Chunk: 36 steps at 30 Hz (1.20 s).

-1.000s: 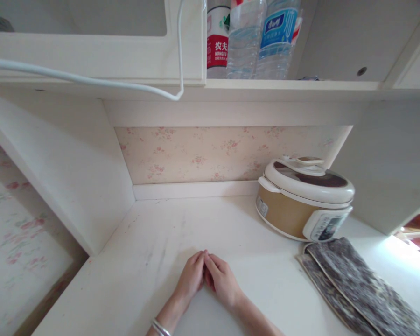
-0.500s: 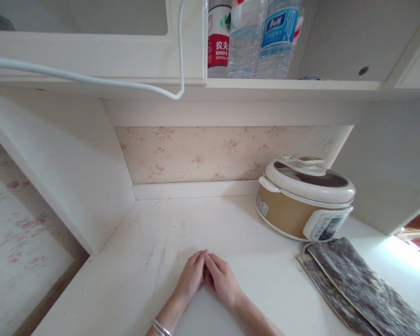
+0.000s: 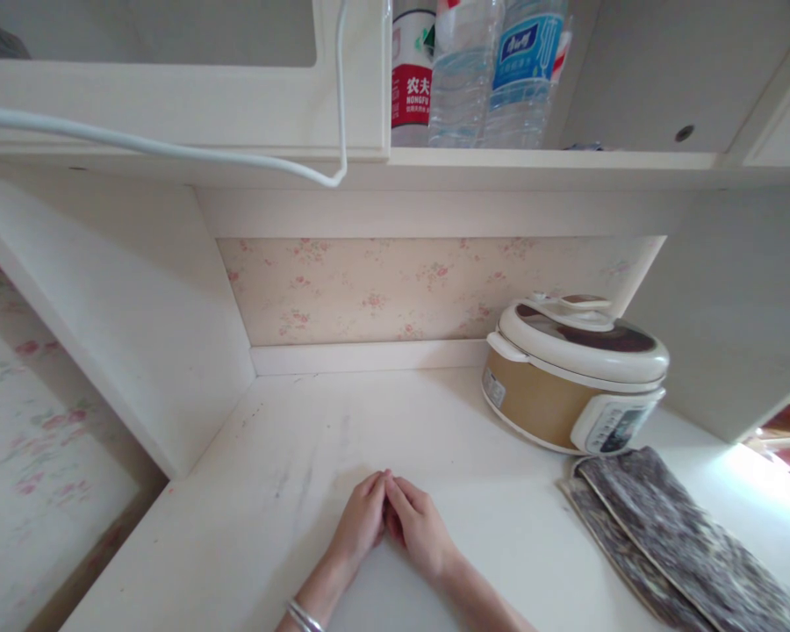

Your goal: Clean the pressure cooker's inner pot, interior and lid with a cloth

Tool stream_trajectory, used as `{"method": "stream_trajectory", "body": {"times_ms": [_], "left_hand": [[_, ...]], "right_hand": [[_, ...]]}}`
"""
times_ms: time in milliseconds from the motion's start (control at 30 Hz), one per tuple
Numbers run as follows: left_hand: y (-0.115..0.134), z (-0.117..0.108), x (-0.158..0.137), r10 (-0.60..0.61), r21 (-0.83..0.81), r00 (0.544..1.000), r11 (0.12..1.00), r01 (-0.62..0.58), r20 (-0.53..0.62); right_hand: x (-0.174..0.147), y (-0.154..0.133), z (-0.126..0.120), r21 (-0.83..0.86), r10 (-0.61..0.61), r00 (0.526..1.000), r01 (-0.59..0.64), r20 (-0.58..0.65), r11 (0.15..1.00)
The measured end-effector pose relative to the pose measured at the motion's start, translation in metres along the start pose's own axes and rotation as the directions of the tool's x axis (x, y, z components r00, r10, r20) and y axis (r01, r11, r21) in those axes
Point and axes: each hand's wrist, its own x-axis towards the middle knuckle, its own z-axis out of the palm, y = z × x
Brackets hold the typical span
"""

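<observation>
My left hand (image 3: 362, 518) and my right hand (image 3: 419, 527) rest together on the white tabletop (image 3: 237, 544), near its front middle. Their thumbs and fingertips touch, and the fingers curl inward. Both hands are closed, with no object showing in them; the palms are out of sight. A silver bangle (image 3: 305, 617) circles my left wrist. Off to the right of my hands lies a folded grey-brown patterned cloth (image 3: 671, 535). Behind the cloth stands a gold and white electric cooker (image 3: 546, 399) with its lid on.
Above the table runs a cabinet shelf (image 3: 553, 160) holding several plastic bottles, among them a blue-labelled bottle (image 3: 525, 70). A white cable (image 3: 204, 152) hangs before the left cabinet door. White side panels (image 3: 132, 307) bound the space, with floral wallpaper (image 3: 369, 290) at the back.
</observation>
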Motion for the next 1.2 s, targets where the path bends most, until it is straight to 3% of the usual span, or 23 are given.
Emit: {"method": "stream_trajectory", "body": {"times_ms": [433, 667, 800, 900, 1000, 1100, 1167, 1200], "left_hand": [[0.002, 0.0, -0.001, 0.019, 0.026, 1.0, 0.999, -0.019, -0.012], [0.007, 0.001, -0.004, -0.035, 0.017, 0.999, 0.999, 0.035, 0.003], [0.004, 0.005, -0.008, 0.076, 0.093, 0.994, 0.993, -0.068, -0.084], [0.008, 0.015, -0.014, 0.191, 0.297, 0.962, 0.946, -0.129, -0.193], [0.028, 0.028, -0.011, 0.38, 0.537, 0.914, 0.805, -0.252, -0.141], [0.067, 0.048, 0.012, 0.542, 0.642, 0.84, 0.631, -0.435, 0.036], [0.096, 0.066, 0.035, 0.509, 0.591, 0.854, 0.659, -0.465, 0.105], [0.11, 0.078, 0.048, 0.439, 0.536, 0.891, 0.727, -0.429, 0.118]], "right_hand": [[0.001, 0.001, 0.0, -0.013, -0.006, 1.0, 0.006, -0.003, 1.0], [0.001, -0.004, 0.001, 0.001, 0.01, 1.0, -0.01, 0.012, 1.0], [0.001, -0.002, -0.001, 0.004, 0.006, 1.0, -0.006, 0.008, 1.0], [0.001, -0.002, -0.005, 0.037, -0.05, 0.998, 0.052, -0.044, 0.998], [0.005, -0.002, -0.01, 0.168, -0.089, 0.984, 0.115, -0.155, 0.979], [0.013, 0.001, -0.012, 0.325, 0.085, 0.974, -0.012, -0.21, 0.945], [0.019, 0.004, -0.012, 0.382, 0.16, 0.965, -0.072, -0.205, 0.921], [0.021, 0.005, -0.012, 0.392, 0.156, 0.966, -0.065, -0.205, 0.918]]}}
